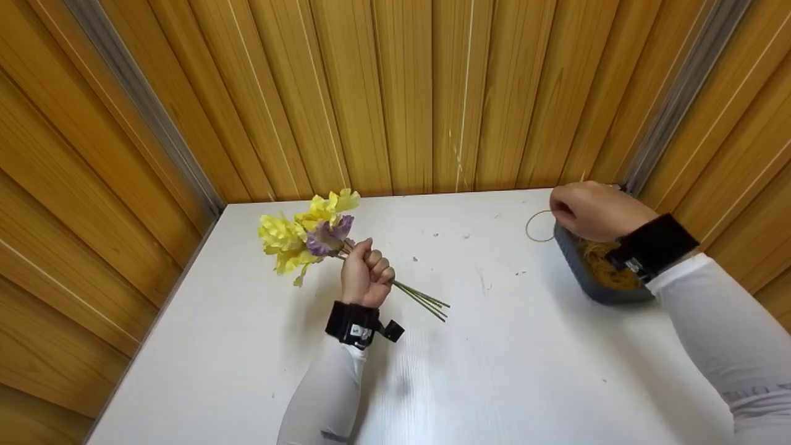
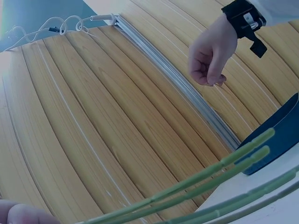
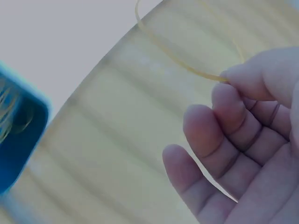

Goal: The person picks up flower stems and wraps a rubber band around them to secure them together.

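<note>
My left hand (image 1: 368, 275) grips a small bunch of flowers by the stems. The yellow and purple blooms (image 1: 309, 232) stick out to the upper left, and several green stems (image 1: 423, 300) poke out at the lower right; they also cross the bottom of the left wrist view. Up at the back right, my right hand (image 1: 599, 210) pinches a thin rubber band (image 1: 539, 240) between thumb and index finger. In the right wrist view the band (image 3: 180, 60) hangs as a loop from the fingertips, the other fingers loosely bent. Below that hand stands a dark basket (image 1: 578, 272) of rubber bands (image 1: 609, 266).
A white table (image 1: 469, 371) with small scuffs lies under both hands. Wood-patterned panels (image 1: 401, 93) rise at the back and both sides, with grey metal posts (image 1: 148, 105) in the corners. A pale coiled cord (image 2: 70, 23) shows high up in the left wrist view.
</note>
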The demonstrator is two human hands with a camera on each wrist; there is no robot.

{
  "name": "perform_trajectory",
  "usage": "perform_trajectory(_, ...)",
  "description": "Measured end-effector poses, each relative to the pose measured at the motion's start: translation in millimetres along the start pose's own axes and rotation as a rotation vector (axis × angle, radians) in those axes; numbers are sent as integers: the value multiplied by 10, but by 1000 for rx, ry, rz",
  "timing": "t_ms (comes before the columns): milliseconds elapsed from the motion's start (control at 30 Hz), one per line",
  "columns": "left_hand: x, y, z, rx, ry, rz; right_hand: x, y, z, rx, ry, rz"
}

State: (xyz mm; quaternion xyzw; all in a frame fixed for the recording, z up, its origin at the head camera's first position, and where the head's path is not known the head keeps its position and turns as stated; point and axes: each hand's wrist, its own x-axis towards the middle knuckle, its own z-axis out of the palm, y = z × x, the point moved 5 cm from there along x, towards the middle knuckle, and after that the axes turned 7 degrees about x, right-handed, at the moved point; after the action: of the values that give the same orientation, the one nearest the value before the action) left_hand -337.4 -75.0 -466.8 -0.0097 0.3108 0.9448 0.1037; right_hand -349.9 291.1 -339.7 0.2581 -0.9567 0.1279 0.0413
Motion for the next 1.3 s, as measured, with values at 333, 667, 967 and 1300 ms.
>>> perform_trajectory(333, 52, -54, -59, 6, 28, 1, -80, -841, 309, 76, 67, -339)
perform_trajectory(667, 70, -60, -65, -1, 55, 7, -111, -1242, 577, 160, 104, -542)
perform_trajectory(967, 63, -64, -56, 14, 67, 19, -64, -1358, 787, 201, 95, -585)
perform_trajectory(1300, 96, -56, -84, 36, 84, 27, -53, -1359, 780, 235, 102, -600)
